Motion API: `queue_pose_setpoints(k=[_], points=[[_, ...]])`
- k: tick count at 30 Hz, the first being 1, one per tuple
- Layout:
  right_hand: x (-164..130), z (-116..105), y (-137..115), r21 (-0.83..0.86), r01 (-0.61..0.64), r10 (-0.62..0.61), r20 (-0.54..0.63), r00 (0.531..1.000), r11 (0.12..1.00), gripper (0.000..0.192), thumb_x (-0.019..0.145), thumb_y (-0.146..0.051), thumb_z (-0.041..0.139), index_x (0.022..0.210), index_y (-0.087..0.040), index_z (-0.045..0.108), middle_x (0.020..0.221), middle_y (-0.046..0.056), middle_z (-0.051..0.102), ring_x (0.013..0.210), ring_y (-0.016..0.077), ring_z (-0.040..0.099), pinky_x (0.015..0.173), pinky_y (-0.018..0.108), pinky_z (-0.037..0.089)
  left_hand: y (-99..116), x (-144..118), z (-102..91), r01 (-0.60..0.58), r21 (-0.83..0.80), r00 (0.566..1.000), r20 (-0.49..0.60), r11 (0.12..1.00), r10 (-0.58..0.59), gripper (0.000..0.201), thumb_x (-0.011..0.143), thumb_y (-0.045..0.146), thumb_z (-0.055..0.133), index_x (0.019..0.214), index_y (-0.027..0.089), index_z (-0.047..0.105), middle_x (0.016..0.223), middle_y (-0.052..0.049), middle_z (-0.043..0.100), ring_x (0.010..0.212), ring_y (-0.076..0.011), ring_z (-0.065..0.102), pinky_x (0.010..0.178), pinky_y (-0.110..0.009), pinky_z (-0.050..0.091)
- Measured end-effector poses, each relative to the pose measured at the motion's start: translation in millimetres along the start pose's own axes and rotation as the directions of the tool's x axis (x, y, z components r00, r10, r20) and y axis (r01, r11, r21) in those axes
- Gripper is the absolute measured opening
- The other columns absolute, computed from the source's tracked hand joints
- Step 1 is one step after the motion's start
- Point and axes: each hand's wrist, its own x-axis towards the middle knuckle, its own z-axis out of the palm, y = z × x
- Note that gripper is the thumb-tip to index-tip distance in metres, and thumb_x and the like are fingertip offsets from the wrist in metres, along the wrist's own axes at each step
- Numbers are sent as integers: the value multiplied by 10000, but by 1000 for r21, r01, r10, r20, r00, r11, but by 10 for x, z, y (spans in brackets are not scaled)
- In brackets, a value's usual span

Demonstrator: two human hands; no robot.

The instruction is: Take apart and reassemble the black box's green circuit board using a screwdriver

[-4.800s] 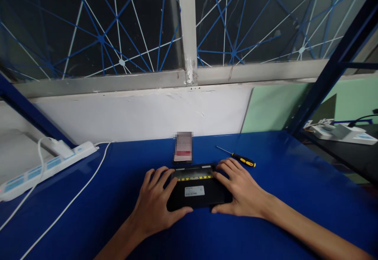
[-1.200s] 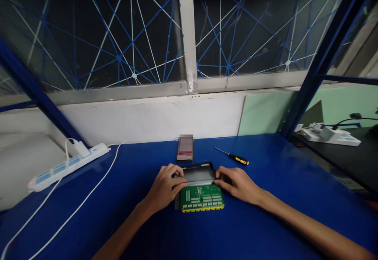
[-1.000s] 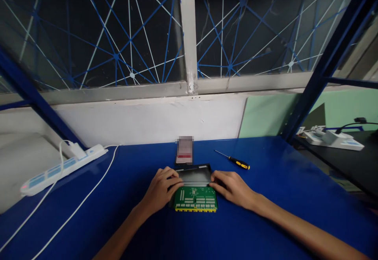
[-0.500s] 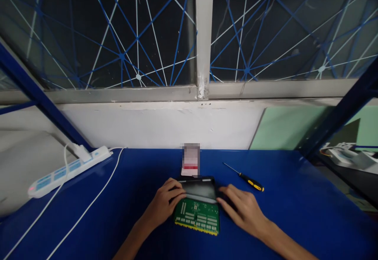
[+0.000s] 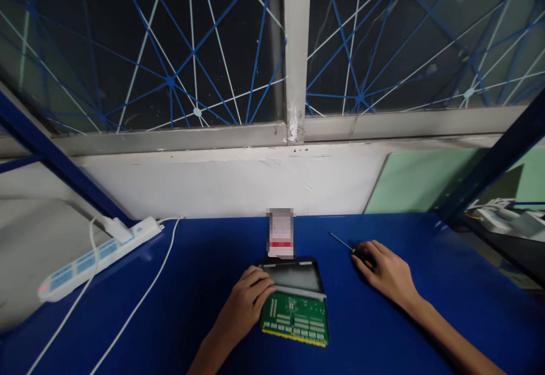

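Lower centre: left hand, grip pinching the left edge of the black casing beside its grey strip. The casing sits in the lower middle of the frame on the blue surface. Good practice: light, steady pressure here, fingertips off the green board lying just below the strip.

Right of centre: screwdriver, shaft aimed up-left. Right hand: grip curled about the handle, thumb on one side, fingers on the other; how tightly, cannot tell. Judged best: take the handle well back and raise it without swinging the tip over the board.

Counts, left to right. Lower left: power strip, 1; plug, 1; white cables, 2. Lower centre: left hand, 1; casing, 1; grey strip, 1; board, 1, its white blocks roughly eight, small to count. Just above the casing: pixelated flat item, 1. Right of centre: screwdriver, 1; right hand, 1. Right edge: white gear, too unclear to count.
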Motion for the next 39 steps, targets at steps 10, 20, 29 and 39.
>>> queue_pose_setpoints(k=[10,20,29,39], points=[[49,-20,48,133,-18,21,-19,1000,991,272,970,-420,396,1056,-227,566,908,52,705,723,190,682,591,269,485,-55,12,-66,-2,30,1000,10,1000,1,211,980,191,458,943,187,666,958,-56,667,952,-195,579,847,-339,489],[168,-259,-9,515,-34,211,-289,934,857,330,797,-493,665,914,-193,592,701,8,603,590,158,555,570,270,440,204,-39,-144,-62,343,994,-60,937,88,149,918,201,571,850,223,702,876,-11,717,948,-223,555,878,-421,342],[190,-941,-504,860,-98,175,10,985,501,369,655,-426,804,829,-169,604,515,-47,519,408,96,438,400,236,350,405,-28,20,-128,323,991,2,938,134,221,911,213,559,750,215,710,818,-27,718,914,-225,554,827,-408,353],[276,-965,-600,888,-152,17,161,987,434,345,685,-369,779,829,-199,516,549,-73,503,392,69,413,383,220,304,415,239,-56,-54,235,995,93,971,32,211,796,204,633,981,263,715,968,-19,724,948,-244,604,795,-411,409]])
